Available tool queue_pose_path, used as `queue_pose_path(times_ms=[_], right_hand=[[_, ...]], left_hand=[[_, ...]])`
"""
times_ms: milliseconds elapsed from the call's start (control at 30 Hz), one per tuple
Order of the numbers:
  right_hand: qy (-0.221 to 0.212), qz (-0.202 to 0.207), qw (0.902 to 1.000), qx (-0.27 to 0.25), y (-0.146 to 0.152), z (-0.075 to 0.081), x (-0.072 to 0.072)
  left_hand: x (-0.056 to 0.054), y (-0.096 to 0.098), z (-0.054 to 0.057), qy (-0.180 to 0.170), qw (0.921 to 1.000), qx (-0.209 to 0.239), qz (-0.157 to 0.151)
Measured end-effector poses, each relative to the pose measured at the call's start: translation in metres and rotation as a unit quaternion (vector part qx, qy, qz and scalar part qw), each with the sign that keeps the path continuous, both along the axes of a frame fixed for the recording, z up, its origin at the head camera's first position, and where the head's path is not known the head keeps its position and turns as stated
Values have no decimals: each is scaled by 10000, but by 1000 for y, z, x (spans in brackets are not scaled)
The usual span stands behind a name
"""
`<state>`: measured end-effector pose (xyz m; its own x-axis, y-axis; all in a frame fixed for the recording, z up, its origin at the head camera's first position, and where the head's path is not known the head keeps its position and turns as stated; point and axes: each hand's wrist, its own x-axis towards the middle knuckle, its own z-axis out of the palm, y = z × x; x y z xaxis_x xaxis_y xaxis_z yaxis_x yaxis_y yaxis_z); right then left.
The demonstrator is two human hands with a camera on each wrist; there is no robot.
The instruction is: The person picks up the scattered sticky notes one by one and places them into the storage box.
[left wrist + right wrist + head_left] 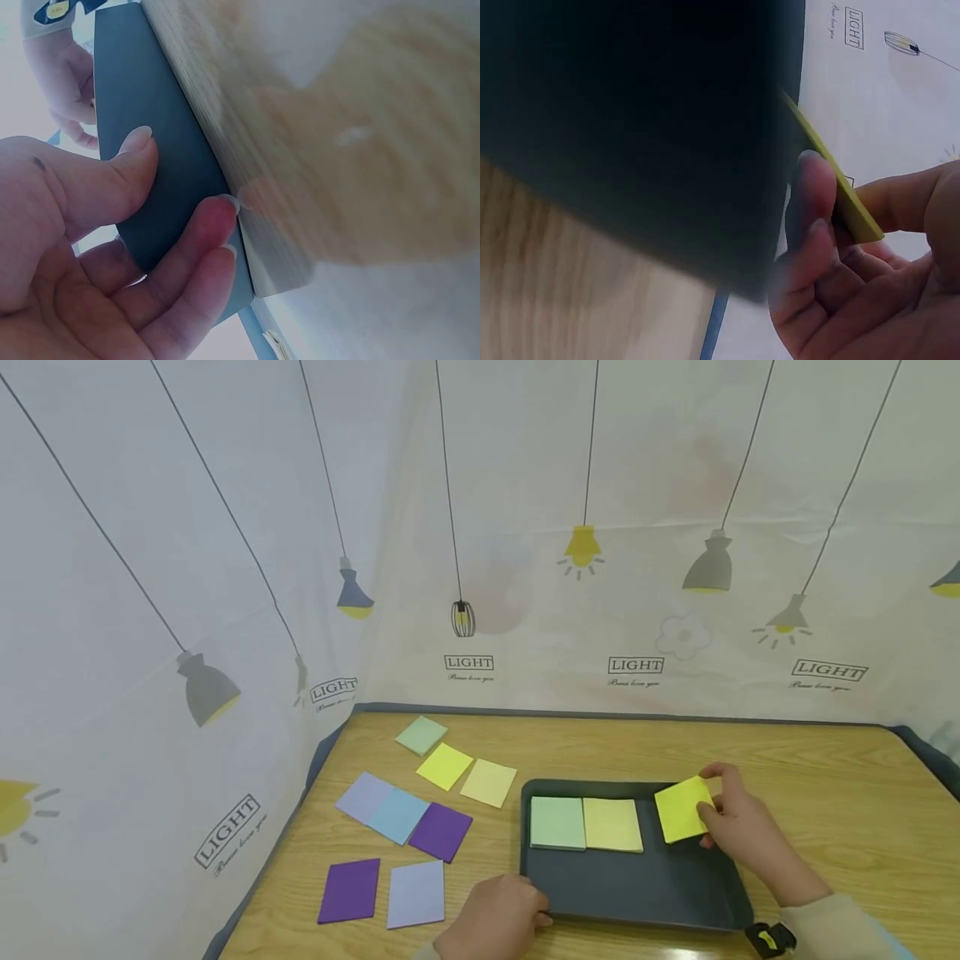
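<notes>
My right hand (pixel 738 818) pinches a bright yellow sticky-note pad (pixel 681 810) by its right side, over the right part of a dark grey tray (pixel 637 893). In the right wrist view the pad (pixel 832 169) appears edge-on between thumb and fingers. Inside the tray, a light green pad (pixel 557 822) and a pale yellow pad (pixel 613 825) lie side by side at the back left. At the tray's near left corner my left hand (pixel 498 917) grips the wall; in the left wrist view its thumb and fingers lie against the tray's side (pixel 161 135).
Left of the tray, more pads lie on the wooden table (pixel 840 793): green (pixel 422 735), yellow (pixel 445 766), pale yellow (pixel 488 782), blue (pixel 398 815), purple (pixel 441 832) and lilac (pixel 416 894) among them. A lamp-printed curtain (pixel 525 568) stands behind.
</notes>
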<state>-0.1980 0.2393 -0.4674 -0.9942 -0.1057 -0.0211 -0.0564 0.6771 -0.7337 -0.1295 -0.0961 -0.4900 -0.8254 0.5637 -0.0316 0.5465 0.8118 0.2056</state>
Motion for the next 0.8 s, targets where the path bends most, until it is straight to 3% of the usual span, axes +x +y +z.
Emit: queue_pose_path(times_ms=[467,800], right_hand=[[114,322,9969,714,-17,-5,0],[147,313,9789,2016,-23,-10,-1]], left_hand=[[-1,0,-1,-91,10000,12,33],[-1,-1,0,-85,10000,19,37]])
